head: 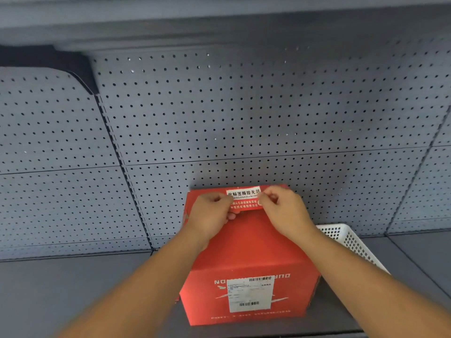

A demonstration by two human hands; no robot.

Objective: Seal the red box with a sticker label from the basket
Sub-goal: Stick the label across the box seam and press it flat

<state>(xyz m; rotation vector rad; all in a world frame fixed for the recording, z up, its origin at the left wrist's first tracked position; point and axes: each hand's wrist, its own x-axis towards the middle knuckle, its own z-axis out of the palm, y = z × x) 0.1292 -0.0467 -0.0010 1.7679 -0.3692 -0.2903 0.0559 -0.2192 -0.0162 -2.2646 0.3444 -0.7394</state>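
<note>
A: Listing item one: red box (246, 254), closed, standing on the grey shelf (73, 289) against the pegboard back wall (244, 106). White shipping label (250, 295) on the box's near face, printed upside down to the viewer.

B: Item two?

A: Sticker label (244, 198), red and white with printed characters, lying at the far edge of the box's top. Whether it is fully stuck down, cannot tell.

B: Hands?

A: Left hand (210, 215) at the sticker's left end, fingers pinched closed on it. Right hand (284, 211) at the sticker's right end, fingers likewise pinched on it.

B: Anything else?

A: White basket (351, 242), just right of the box, partly hidden by the right forearm; contents not visible.
</note>
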